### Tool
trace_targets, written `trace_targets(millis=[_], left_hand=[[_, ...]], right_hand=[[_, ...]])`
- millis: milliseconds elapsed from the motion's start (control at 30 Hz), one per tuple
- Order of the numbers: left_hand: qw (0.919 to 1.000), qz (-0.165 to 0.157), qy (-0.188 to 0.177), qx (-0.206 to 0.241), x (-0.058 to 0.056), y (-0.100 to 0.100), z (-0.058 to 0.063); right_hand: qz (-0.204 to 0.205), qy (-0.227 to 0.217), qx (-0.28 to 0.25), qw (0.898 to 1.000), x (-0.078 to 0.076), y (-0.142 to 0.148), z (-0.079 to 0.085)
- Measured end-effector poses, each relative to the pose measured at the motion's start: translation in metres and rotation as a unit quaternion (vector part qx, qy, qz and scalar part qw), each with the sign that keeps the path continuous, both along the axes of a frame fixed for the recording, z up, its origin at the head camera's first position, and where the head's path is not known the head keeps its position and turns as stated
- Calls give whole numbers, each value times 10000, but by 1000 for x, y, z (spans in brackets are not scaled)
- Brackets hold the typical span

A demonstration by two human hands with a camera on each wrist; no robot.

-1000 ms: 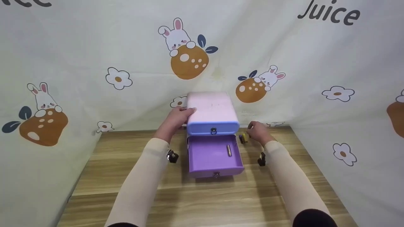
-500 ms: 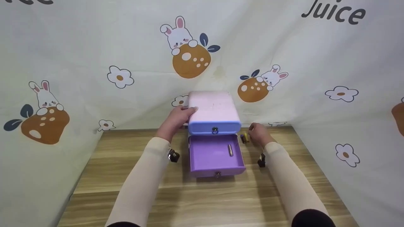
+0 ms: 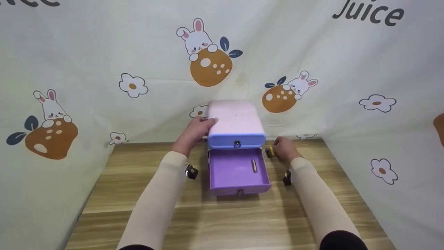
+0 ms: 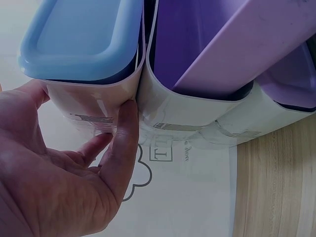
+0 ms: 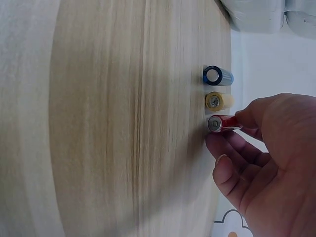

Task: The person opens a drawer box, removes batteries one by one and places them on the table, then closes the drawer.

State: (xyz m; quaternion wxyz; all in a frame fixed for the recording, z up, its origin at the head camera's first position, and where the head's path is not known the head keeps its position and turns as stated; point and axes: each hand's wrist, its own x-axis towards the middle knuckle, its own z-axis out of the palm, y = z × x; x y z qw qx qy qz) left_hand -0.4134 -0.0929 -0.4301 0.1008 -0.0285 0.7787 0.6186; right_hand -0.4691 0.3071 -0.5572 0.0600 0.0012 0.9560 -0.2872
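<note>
In the head view, a stacked drawer unit [image 3: 236, 119] with a pink top stands at the back of the table. Its blue-fronted top drawer [image 3: 223, 140] is closed, while the purple drawer [image 3: 229, 172] below is pulled out with one battery [image 3: 254, 165] lying inside. My left hand [image 3: 195, 131] holds the unit's upper left side, thumb over the top edge. Right of the unit, my right hand [image 5: 276, 158] pinches a red battery [image 5: 230, 122] between thumb and fingers. A yellow battery [image 5: 220, 101] and a blue battery [image 5: 225, 76] stand in a row beside it.
A wooden table [image 3: 145, 194] carries everything. Behind it hangs a pale cloth [image 3: 156, 41] printed with rabbits and flowers. The left wrist view shows a third, lilac drawer [image 4: 291, 79] under the pulled-out one.
The head view has shifted slightly. My right hand's fingers have come down a little beside the batteries; the left hand keeps its hold on the unit.
</note>
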Motion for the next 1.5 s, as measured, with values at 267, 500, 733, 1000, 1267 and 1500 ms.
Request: trace_targets(millis=[267, 500, 733, 1000, 1267, 1500], left_hand=[[9999, 16, -49, 141, -1, 1, 0], [9998, -11, -25, 213, 0, 1, -1], [9998, -55, 15, 186, 1, 2, -1], [9999, -37, 19, 105, 0, 1, -1], [9999, -4, 46, 160, -2, 2, -4], [10000, 15, -8, 14, -2, 2, -2]], right_hand=[[132, 517, 199, 9984, 0, 1, -6], [154, 542, 238, 9981, -1, 1, -8], [154, 524, 226, 9982, -1, 3, -12], [-280, 267, 30, 9992, 0, 3, -11], [-485, 190, -127, 9986, 3, 8, -9], [-604, -266, -538, 9964, 10, 6, 4]])
